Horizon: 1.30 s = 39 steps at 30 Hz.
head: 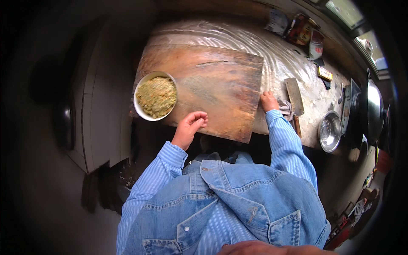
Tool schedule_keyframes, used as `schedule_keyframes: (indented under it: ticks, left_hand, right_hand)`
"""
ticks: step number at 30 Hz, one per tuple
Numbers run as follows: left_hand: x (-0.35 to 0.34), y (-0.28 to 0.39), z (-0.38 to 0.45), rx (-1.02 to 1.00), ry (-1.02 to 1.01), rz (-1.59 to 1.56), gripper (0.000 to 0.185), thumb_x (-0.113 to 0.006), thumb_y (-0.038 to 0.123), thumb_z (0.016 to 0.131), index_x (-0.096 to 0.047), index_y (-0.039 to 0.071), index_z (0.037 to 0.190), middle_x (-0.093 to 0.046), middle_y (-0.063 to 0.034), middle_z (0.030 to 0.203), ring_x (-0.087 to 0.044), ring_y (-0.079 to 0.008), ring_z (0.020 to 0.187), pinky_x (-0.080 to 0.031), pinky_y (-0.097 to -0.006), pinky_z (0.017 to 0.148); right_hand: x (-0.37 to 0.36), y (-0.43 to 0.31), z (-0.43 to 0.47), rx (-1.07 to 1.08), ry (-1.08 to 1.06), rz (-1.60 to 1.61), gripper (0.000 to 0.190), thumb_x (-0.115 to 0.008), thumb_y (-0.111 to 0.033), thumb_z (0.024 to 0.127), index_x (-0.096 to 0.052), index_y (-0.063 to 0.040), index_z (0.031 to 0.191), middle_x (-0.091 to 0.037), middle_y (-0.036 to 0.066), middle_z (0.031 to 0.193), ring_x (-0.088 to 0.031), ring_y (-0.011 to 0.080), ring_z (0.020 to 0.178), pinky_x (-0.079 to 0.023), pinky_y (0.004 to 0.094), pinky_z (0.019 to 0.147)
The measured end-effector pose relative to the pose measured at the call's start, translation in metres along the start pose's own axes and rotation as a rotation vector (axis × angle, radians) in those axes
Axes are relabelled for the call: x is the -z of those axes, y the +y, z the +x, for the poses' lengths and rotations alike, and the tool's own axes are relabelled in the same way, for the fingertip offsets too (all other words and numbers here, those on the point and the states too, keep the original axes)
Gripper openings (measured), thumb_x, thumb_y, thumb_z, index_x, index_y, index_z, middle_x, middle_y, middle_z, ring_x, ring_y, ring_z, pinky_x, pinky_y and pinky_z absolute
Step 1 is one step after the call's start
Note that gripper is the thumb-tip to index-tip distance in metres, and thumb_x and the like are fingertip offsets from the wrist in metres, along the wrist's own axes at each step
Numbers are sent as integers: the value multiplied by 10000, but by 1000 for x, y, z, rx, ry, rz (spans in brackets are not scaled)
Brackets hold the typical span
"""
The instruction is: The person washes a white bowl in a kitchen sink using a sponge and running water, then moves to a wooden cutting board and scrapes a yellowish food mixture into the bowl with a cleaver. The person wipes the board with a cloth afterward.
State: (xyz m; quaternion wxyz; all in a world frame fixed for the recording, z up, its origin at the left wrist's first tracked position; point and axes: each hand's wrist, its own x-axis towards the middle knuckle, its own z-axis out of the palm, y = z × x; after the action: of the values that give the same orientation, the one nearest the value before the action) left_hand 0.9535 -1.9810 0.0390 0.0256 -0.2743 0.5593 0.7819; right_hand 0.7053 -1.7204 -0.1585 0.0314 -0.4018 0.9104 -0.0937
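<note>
A worn wooden cutting board (220, 83) lies before me on a table (280, 63) covered with clear plastic. On its left side stands a white bowl (139, 111) heaped with a chopped, greenish-yellow filling (156, 97). My left hand (188, 129) hovers at the board's near edge, right of the bowl, its fingers loosely curled and nothing visible in them. Just beyond the board's right edge, my right hand (269, 101) rests by a crumpled grey cloth (284, 107). The back of that hand hides whether its fingers hold anything. To its right lies a cleaver (295, 97) with a wooden handle.
A shiny metal basin (329, 131) sits near the table's right end. Farther right is a large wok or pan (373, 108). Several packets (302, 30) and a small yellow box (324, 73) line the back right. A pale cabinet (102, 127) stands at left.
</note>
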Motion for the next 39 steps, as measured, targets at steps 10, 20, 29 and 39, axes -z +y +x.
schedule_keyframes:
  ticks: [10, 20, 29, 39]
  left_hand:
    - [119, 14, -35, -327, 372, -97, 289, -456, 140, 929, -469, -6, 1177, -542, -83, 1118, -536, -161, 1025, -438, -276, 888]
    - [180, 16, -67, -384, 524, 16, 381, -483, 55, 881, -408, -9, 1248, -444, -114, 1259, -423, -214, 1177, -358, -317, 967]
    - [143, 8, -35, -553, 319, 130, 379, -490, 1, 851, -438, -10, 1226, -442, -102, 1258, -458, -213, 1136, -354, -327, 982]
    - [44, 15, 16, -430, -33, 378, 257, -529, 40, 848, -559, 10, 1101, -545, -61, 1083, -529, -147, 996, -412, -278, 901]
  right_hand:
    - [113, -122, 53, -530, 326, 1464, 183, -611, -79, 812, -631, 25, 962, -626, 80, 857, -608, 147, 745, -533, 261, 659]
    - [105, -364, 89, 298, 160, 665, 329, -552, -7, 793, -582, -61, 1116, -582, 194, 1080, -575, 312, 987, -469, 345, 866]
    - [135, -230, 55, -486, 490, 1324, 242, -591, -14, 781, -602, -21, 1022, -636, 89, 897, -607, 137, 805, -510, 263, 711]
    - [52, 27, -159, -1049, 470, 8, 490, -675, -167, 704, -520, -69, 1159, -535, 148, 1122, -479, 321, 1070, -375, 417, 935]
